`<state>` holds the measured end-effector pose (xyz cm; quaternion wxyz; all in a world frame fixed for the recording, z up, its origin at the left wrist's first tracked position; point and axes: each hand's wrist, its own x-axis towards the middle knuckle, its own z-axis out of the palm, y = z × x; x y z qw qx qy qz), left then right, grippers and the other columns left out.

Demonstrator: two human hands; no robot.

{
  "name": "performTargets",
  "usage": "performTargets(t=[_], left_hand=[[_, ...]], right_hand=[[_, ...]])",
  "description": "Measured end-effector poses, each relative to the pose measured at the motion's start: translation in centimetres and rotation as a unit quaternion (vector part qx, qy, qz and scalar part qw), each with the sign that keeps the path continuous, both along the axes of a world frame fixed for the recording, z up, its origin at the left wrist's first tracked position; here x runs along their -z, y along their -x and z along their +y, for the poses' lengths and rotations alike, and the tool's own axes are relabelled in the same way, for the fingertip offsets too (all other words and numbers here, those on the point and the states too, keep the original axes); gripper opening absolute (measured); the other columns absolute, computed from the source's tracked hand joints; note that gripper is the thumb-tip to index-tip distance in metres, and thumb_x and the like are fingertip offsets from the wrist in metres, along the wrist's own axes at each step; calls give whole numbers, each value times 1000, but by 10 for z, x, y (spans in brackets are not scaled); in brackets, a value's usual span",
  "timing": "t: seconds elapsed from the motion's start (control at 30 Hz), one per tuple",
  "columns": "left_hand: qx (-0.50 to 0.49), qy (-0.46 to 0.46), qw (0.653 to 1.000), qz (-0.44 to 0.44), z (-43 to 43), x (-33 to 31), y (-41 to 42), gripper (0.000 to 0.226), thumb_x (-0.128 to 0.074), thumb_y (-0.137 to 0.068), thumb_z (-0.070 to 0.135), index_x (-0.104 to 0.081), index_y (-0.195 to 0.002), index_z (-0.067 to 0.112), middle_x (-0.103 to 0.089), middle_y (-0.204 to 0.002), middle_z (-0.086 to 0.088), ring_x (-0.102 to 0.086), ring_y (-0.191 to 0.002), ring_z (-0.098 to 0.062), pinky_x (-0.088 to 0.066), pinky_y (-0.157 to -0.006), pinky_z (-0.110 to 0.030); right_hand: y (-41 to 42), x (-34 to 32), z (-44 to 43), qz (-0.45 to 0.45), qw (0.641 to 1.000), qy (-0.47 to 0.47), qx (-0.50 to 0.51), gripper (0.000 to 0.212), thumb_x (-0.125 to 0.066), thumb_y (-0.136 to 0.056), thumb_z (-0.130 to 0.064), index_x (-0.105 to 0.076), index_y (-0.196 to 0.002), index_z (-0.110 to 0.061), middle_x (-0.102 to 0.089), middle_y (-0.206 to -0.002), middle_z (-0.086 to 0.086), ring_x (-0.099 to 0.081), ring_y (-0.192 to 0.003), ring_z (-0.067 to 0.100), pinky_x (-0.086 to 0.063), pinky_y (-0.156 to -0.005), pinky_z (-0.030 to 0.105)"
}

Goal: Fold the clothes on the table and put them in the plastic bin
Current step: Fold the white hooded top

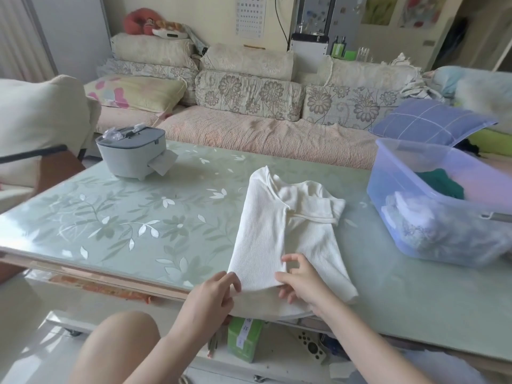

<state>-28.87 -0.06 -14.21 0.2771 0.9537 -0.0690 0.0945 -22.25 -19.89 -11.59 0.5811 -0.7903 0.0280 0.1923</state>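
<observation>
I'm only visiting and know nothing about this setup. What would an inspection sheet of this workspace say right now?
Surface: glass-topped table with a leaf pattern.
Job's things: white ribbed shirt, partly folded, its near hem at the table's front edge; translucent plastic bin at the right, with clothes already inside.
Clutter: grey lidded appliance at the table's far left; green box below the table.
Hands: left hand and right hand both at the shirt's near hem; whether the fingers pinch it cannot be told.
Cables: one black cable on the back wall.
Surroundings: floral sofa behind the table; blue checked pillow behind the bin.
</observation>
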Motion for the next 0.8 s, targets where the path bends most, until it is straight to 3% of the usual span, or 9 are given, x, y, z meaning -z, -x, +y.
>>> performTargets(t=[0.13,0.23,0.3,0.37,0.47,0.6,0.7,0.73,0.8], left_hand=[[2,-44,998,34,-1,6,5,25,-51,-83,10,-55,-99,29,-34,-71,20,-39,-55,-1,-28,-49,-16],[-8,-51,997,49,1,5,4,23,-51,-83,12,-55,-99,28,-37,-70,18,-40,-55,0,-29,-48,-16],[-16,-36,998,42,4,2,3,20,-52,-82,12,-55,-96,25,-38,-68,17,-41,-54,-3,-29,-49,-17],[-22,-18,999,26,5,1,1,17,-52,-82,11,-54,-93,24,-38,-67,15,-43,-55,-7,-31,-50,-18],[-13,-29,999,26,2,5,2,18,-51,-83,10,-55,-95,24,-37,-68,16,-45,-58,-9,-32,-51,-20],[-19,-23,999,34,4,11,4,18,-53,-80,12,-54,-91,27,-38,-66,15,-48,-60,-8,-37,-52,-23],[-16,-40,999,3,7,11,4,10,-60,-79,25,-56,-82,33,-43,-69,17,-44,-63,4,-32,-48,-15],[-15,-41,999,-12,7,8,2,2,-59,-82,32,-60,-80,33,-45,-73,17,-45,-69,5,-34,-51,-14],[-20,-22,998,-48,6,1,-9,18,-52,-87,42,-66,-82,31,-50,-85,19,-47,-83,3,-42,-62,-16]], right_hand=[[6,13,-6,-88,982,163,-34,28,-62,-89,-19,-45,-111,-19,-47,-68,1,-47,-45,8,-36,-43,21],[9,19,-5,-190,932,303,-65,26,-58,-90,-36,-50,-112,-25,-43,-66,-12,-41,-54,3,-31,-51,18],[9,21,-5,-215,929,295,-55,29,-56,-91,-40,-53,-116,-25,-44,-78,-15,-46,-64,1,-37,-57,18],[7,21,-6,-205,949,239,-30,28,-57,-91,-38,-54,-115,-25,-54,-87,-9,-54,-72,7,-47,-64,23],[3,19,-7,-162,972,169,-23,20,-61,-89,-24,-55,-108,-26,-62,-80,-1,-56,-63,11,-51,-62,29],[2,21,-8,-141,979,146,-33,13,-58,-88,-13,-61,-95,-24,-53,-69,-1,-48,-57,10,-43,-54,25],[7,23,-10,-190,949,244,-61,14,-58,-90,-23,-64,-102,-27,-47,-69,-10,-43,-58,4,-37,-54,18],[9,23,-11,-219,929,290,-67,16,-58,-90,-28,-64,-105,-28,-47,-75,-12,-45,-67,3,-39,-60,17],[8,19,-10,-295,890,342,-59,23,-56,-91,-35,-64,-112,-28,-48,-102,-11,-43,-99,6,-42,-86,20]])
